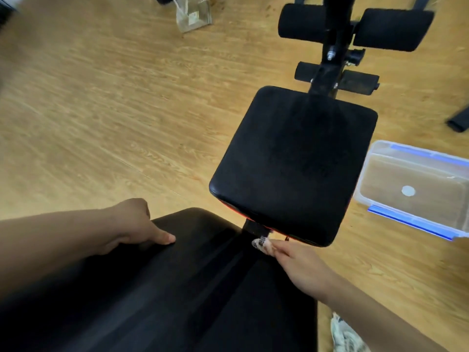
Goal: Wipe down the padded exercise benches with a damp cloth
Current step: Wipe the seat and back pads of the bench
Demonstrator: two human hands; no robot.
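Observation:
A black padded exercise bench fills the view: its long back pad (pixel 177 288) lies near me and its squarish seat pad (pixel 291 163) beyond it. My left hand (pixel 134 224) grips the back pad's far left edge, thumb on top. My right hand (pixel 297 265) pinches a small patterned cloth (pixel 261 244) at the gap between the two pads, close to the seat pad's near edge. Most of the cloth is hidden under my fingers.
Black foam leg rollers (pixel 393 29) and the bench frame (pixel 330 59) stand past the seat. A clear plastic container with blue clips (pixel 416 189) holding water sits on the wooden floor at right. A clear box (pixel 194 15) is at the top. A shoe (pixel 345 334) shows bottom right.

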